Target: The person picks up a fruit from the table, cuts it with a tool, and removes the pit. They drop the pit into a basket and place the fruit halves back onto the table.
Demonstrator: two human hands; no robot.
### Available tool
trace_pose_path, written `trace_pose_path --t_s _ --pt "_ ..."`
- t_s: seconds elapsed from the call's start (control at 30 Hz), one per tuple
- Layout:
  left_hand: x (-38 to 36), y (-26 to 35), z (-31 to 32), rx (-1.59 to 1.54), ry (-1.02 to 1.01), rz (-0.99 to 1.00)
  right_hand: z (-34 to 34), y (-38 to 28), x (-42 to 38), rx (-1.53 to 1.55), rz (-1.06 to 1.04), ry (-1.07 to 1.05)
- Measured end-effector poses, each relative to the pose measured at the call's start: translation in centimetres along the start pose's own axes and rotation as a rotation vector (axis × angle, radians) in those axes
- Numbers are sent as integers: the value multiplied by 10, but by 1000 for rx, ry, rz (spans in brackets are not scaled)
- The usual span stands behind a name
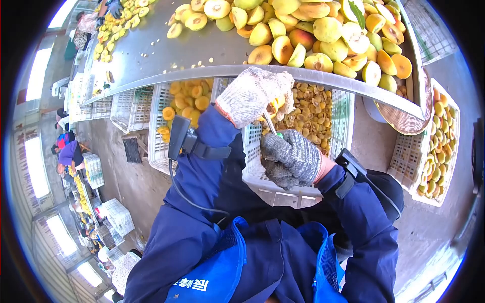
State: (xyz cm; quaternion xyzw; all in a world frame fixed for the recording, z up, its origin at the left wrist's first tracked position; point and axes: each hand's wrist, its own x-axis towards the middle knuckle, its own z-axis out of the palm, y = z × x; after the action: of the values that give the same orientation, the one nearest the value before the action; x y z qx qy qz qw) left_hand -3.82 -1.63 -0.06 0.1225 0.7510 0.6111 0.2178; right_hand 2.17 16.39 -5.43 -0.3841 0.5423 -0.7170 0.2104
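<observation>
My left hand [255,96], in a whitish knit glove, is closed around a yellow fruit [274,107] just below the metal table's front edge. In a grey knit glove, my right hand [291,159] grips a tool [270,122] with a thin metal shaft and a bit of green at its handle. The tool's tip meets the fruit; the glove partly hides the contact. Both hands are over a white crate [339,126] holding many small brownish-yellow pieces. Halved and whole fruits [328,30] lie heaped on the table above.
The metal table [212,45] has a raised rim. Left of my hands stands a crate with orange fruit halves [189,98]. A wicker basket [410,118] and a crate of fruit [438,146] are at right. Several people work at far left; a gloved hand [115,7] is at top left.
</observation>
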Motion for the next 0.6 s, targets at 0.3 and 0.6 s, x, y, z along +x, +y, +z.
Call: trace_pose_path --t_s 0.3,0.6 --pt "-5 -4 5 -100 271 53 -9 -26 12 505 765 221" --pt "0 -10 12 -86 301 -86 3 -10 2 0 310 74"
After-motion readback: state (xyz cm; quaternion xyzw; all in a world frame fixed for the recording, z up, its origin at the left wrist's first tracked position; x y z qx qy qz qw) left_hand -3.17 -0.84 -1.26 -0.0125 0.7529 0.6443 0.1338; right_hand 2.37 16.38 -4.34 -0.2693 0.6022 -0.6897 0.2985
